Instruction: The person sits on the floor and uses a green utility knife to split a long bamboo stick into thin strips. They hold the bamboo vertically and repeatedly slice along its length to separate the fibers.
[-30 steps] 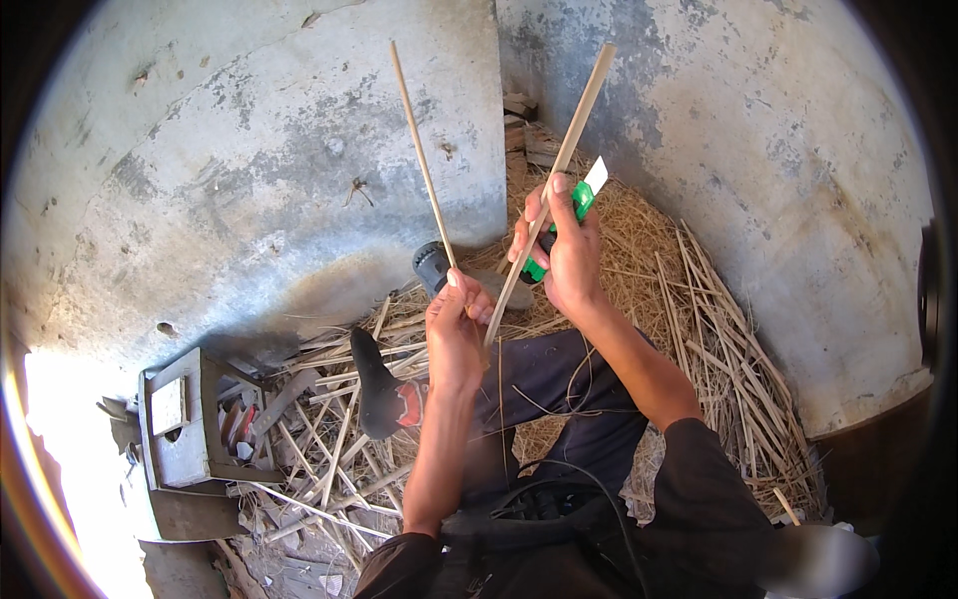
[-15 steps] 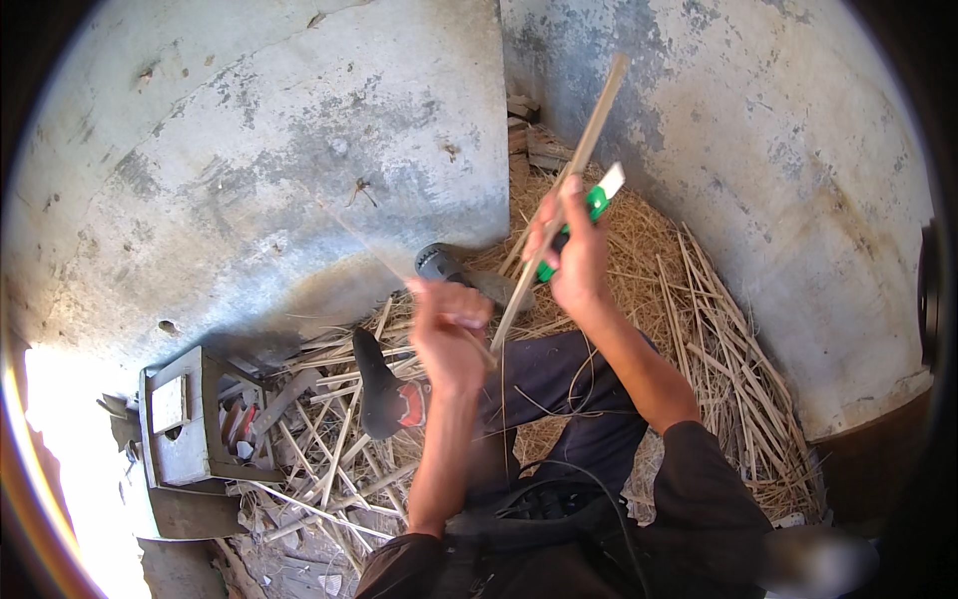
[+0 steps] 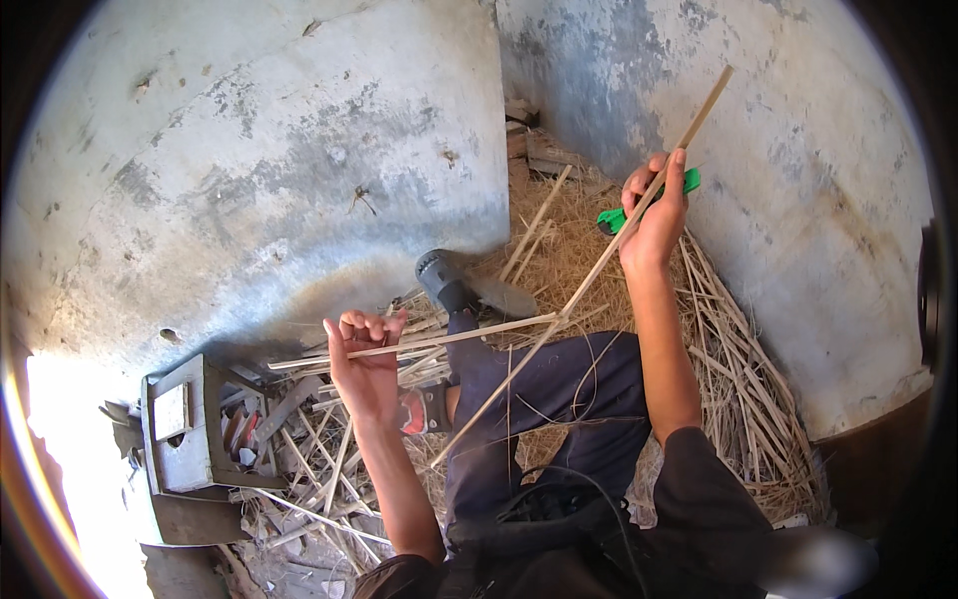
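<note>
My right hand [image 3: 654, 215], raised at the right, is closed around a long pale bamboo strip [image 3: 584, 285] and a green utility knife [image 3: 611, 221]. The strip slants from above that hand down across my left thigh. The knife lies crosswise in the fist, partly hidden by fingers. At the left, my left hand [image 3: 367, 369] has its palm up, thumb and fingers apart. A thinner bamboo strip [image 3: 459, 334] lies across its palm, apparently loose, and its right end reaches the long strip.
Bamboo strips lie heaped at the right [image 3: 743, 369] and scattered at the left. Fine shavings [image 3: 584, 225] cover the floor ahead. A worn wooden box frame [image 3: 185, 429] stands at the left. Stained walls [image 3: 299, 180] meet beyond my shod foot [image 3: 439, 275].
My right hand has moved up and right with the long strip and the knife. My left hand has moved left and opened, with the thinner strip now lying crosswise over it.
</note>
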### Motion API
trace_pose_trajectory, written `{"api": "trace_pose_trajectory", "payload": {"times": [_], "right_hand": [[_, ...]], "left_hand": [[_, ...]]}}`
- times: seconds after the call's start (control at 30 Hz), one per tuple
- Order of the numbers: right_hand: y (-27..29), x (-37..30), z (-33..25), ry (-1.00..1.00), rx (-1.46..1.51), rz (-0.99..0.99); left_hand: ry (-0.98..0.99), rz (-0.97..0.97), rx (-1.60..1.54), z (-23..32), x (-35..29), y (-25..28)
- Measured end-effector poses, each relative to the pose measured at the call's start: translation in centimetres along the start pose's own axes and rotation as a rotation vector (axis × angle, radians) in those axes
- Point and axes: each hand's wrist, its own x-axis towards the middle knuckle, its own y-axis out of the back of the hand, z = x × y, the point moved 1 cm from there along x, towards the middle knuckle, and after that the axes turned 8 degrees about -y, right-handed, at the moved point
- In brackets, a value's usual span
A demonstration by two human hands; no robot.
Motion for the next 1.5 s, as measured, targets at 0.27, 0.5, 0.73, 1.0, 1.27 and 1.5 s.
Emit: {"api": "trace_pose_trajectory", "payload": {"times": [0.27,0.5,0.73,1.0,1.27,1.5], "right_hand": [[0.4,2.4,-1.8,0.057,0.101,-0.096],[-2.8,2.0,-1.7,0.013,0.139,-0.199],[-6.4,-0.1,-2.7,0.001,0.191,-0.208],[-7.0,-1.1,-3.2,-0.014,0.163,-0.176],[-6.9,0.1,-2.2,-0.027,0.013,-0.232],[-6.6,0.2,-1.7,-0.091,0.056,-0.233]], "left_hand": [[0.488,-0.46,1.215,4.1,-4.4,-0.6],[-0.599,-0.54,1.507,1.8,-4.0,-10.4],[-0.101,-0.72,1.26,-2.2,-2.3,-9.4],[0.582,-0.398,0.559,-2.4,-2.5,-6.8],[-0.003,-0.372,1.171,-2.9,-4.3,-8.9],[-0.792,-0.347,1.329,-3.8,-5.1,-6.5]]}}
